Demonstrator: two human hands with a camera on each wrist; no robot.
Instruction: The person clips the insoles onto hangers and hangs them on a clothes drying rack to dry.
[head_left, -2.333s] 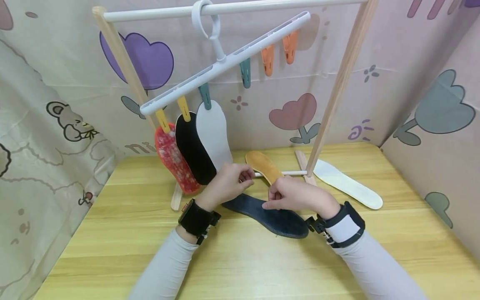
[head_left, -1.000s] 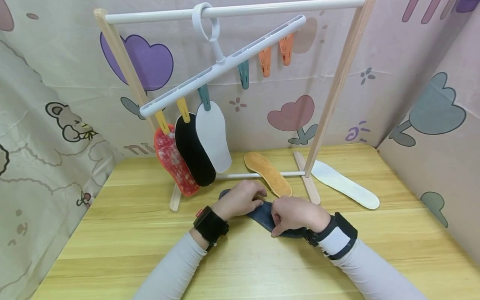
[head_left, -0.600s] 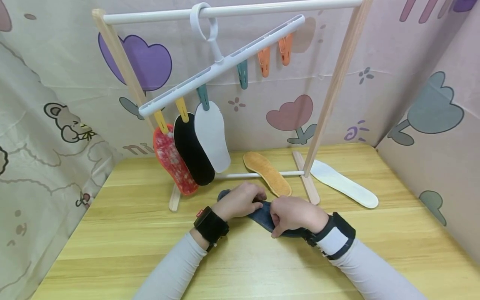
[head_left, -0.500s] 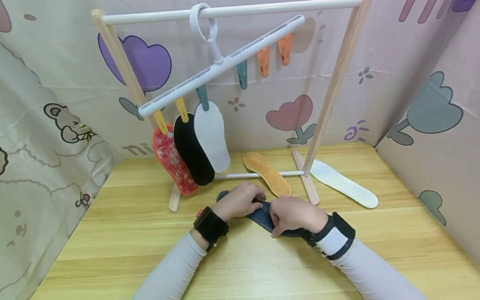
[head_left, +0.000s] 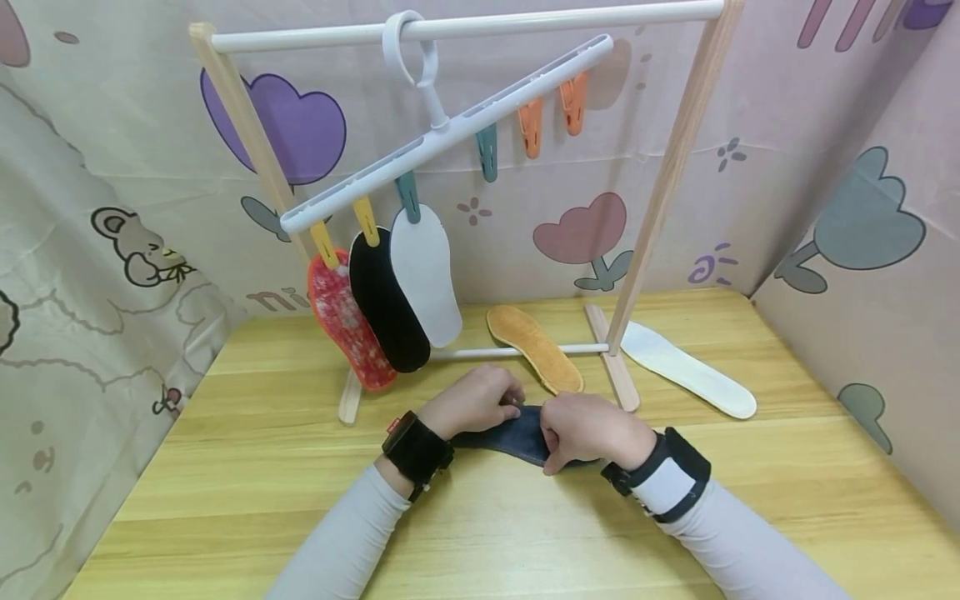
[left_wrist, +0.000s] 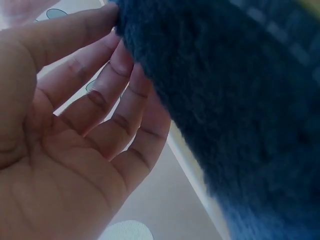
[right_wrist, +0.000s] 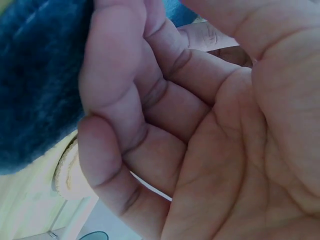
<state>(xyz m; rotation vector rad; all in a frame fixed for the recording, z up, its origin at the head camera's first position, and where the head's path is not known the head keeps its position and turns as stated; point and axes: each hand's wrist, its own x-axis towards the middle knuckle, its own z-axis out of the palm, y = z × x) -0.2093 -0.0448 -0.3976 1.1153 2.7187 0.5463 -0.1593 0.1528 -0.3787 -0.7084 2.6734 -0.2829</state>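
A dark blue fuzzy insole [head_left: 504,437] is low over the front middle of the table in the head view. My left hand [head_left: 474,400] pinches its far edge between thumb and fingers, as the left wrist view shows, where the insole [left_wrist: 215,95] fills the right side. To the right, my right hand [head_left: 592,427] grips the same insole with curled fingers, thumb at the near edge. In the right wrist view the insole [right_wrist: 40,85] shows behind those fingers [right_wrist: 112,55]. Parts of the insole are hidden under both hands.
Behind, a white hanger bar [head_left: 450,133] hangs tilted from a wooden rack [head_left: 675,167]. Clips hold red [head_left: 348,325], black [head_left: 390,308] and white [head_left: 426,275] insoles at its left; teal [head_left: 487,154] and orange [head_left: 530,129] clips hang bare. An orange insole [head_left: 536,346] and a pale insole [head_left: 686,368] lie behind.
Both hands have come down onto the dark blue insole and taken hold of it. Its left end has since swung toward the near side, so it lies more level across the view.
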